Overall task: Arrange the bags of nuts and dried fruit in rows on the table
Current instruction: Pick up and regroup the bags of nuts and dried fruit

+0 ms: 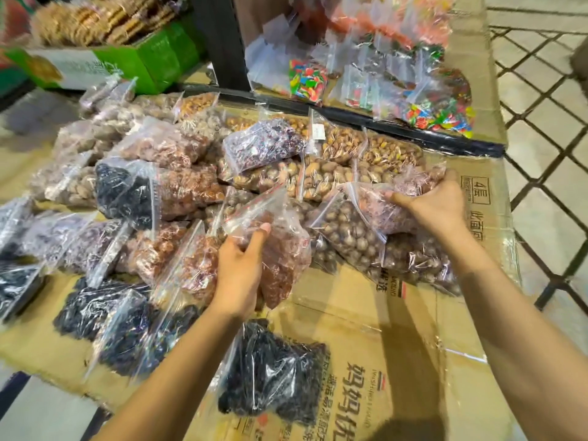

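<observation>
Many clear zip bags of nuts and dried fruit lie heaped on the cardboard-covered table. My left hand grips a bag of reddish-brown dried fruit near the middle of the heap. My right hand holds a bag of pinkish-purple dried fruit at the right end, above a bag of round brown nuts. A bag of dark dried fruit lies alone on the cardboard between my forearms. More dark bags lie at the left.
Bags of coloured sweets lean in a cardboard tray behind a black bar. A green box of biscuits stands at the back left. A black wire fence runs along the table's right edge. Bare cardboard shows at the front right.
</observation>
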A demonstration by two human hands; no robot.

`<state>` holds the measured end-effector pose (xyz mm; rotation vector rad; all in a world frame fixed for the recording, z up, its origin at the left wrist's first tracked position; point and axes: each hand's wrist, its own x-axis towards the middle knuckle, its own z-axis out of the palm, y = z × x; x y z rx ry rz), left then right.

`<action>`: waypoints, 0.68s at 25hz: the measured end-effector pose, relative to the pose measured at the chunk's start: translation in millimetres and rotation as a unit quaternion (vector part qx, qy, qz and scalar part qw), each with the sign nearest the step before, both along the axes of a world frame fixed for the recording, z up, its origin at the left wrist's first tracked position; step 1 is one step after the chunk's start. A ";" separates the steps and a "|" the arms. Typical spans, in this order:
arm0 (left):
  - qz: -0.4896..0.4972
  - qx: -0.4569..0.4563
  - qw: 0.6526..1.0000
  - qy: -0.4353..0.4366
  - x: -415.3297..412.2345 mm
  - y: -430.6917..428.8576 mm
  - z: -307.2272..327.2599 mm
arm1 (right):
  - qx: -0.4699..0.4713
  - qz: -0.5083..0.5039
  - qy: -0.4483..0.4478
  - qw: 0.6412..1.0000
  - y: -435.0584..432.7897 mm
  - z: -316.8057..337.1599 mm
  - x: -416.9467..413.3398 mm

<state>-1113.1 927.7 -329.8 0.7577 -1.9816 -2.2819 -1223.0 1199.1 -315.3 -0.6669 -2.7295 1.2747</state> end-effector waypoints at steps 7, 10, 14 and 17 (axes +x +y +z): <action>-0.079 -0.042 0.995 -0.042 40.4 -23.0 5.3 | -0.251 -0.032 -0.045 0.966 -1.4 -4.4 50.5; -0.117 -0.282 0.948 -0.090 43.8 -34.9 12.1 | -0.284 -0.022 -0.090 0.954 -9.5 -38.1 54.8; -0.137 -0.394 0.904 -0.092 33.7 -51.9 22.4 | -0.295 -0.016 -0.085 0.952 -39.3 -55.3 79.1; -0.115 -0.207 0.966 -0.108 33.9 -56.3 19.4 | -0.416 0.020 -0.127 0.900 -55.6 -48.4 96.9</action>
